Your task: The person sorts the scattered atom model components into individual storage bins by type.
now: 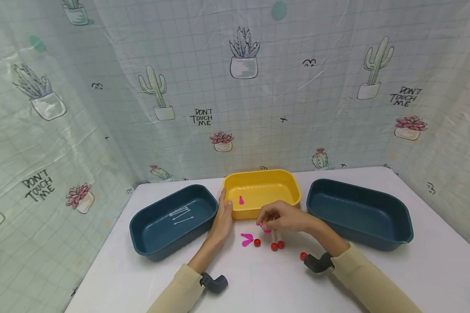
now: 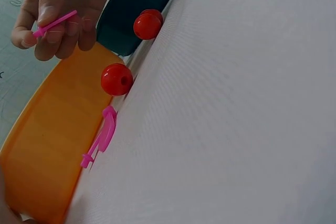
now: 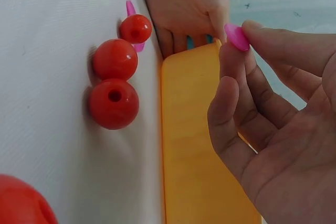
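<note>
My right hand (image 1: 283, 216) pinches a small pink plastic piece (image 3: 237, 37) between thumb and index finger, just in front of the yellow tray (image 1: 246, 214). The other fingers of that hand bend loosely below it. My left hand (image 1: 221, 221) rests with straight fingers against the left end of the yellow tray, its thumb at the front corner. On the table between the hands lie pink pieces (image 1: 246, 239) with a narrow neck and wider end. Beside them is a red ball (image 1: 257, 242) with a hole. One more pink piece (image 1: 241, 200) lies inside the yellow tray.
A dark blue tray (image 1: 152, 252) with several white rods (image 1: 183, 220) stands at the left. Another dark blue tray (image 1: 389, 245) stands at the right. Two red balls (image 1: 274, 247) sit under the right hand, and another red ball (image 1: 303, 256) lies near the right wrist.
</note>
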`<state>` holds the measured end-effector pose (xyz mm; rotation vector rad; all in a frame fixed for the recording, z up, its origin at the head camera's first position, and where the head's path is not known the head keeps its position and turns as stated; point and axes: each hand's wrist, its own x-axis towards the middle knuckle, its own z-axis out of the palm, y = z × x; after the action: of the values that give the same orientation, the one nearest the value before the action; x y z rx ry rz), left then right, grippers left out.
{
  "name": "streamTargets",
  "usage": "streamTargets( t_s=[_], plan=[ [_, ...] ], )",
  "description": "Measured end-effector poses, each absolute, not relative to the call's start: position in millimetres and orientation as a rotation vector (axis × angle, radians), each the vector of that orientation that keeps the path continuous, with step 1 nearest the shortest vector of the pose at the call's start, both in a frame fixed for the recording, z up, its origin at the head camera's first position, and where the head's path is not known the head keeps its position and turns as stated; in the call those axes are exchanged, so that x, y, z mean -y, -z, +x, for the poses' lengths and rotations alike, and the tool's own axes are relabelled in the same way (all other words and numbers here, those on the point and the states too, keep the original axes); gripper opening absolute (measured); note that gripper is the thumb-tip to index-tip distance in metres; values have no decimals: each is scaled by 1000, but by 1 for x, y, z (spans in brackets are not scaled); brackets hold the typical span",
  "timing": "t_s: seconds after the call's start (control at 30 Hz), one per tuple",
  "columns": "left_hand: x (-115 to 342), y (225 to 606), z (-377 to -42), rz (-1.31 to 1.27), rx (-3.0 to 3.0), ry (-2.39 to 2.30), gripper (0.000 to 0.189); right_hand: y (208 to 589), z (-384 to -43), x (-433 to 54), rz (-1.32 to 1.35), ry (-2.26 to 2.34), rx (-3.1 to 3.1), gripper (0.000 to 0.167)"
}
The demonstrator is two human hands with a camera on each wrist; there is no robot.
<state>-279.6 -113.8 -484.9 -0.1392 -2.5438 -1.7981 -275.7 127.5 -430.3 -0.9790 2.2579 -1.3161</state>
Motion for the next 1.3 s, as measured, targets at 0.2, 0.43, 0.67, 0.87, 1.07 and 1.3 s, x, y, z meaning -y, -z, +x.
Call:
streamTargets(
  t_s=[0.2, 0.43, 0.67, 0.87, 1.07, 1.3],
  plan=[
    [112, 484, -280, -149, 2539, 1792, 61, 425, -276, -129, -962, 1365, -2240, 19],
    [112, 485, -279, -148, 2525, 1795, 60, 412, -279, -127, -930, 1407, -2264, 17],
    [112, 483, -277, -139, 2540, 1793, 60, 400, -288, -123, -937, 1407, -2333, 12],
    [113, 482, -275, -149, 2546, 1791, 62, 388, -296, -117, -859, 1398, -2386, 15],
    [113, 480, -274, -132, 2549, 1799, 62, 380, -308, -112, -819, 1412, -2403, 13],
    [112, 482, -274, -108, 2555, 1809, 61, 378, -326, -108, -794, 1438, -2424, 18]
  ],
)
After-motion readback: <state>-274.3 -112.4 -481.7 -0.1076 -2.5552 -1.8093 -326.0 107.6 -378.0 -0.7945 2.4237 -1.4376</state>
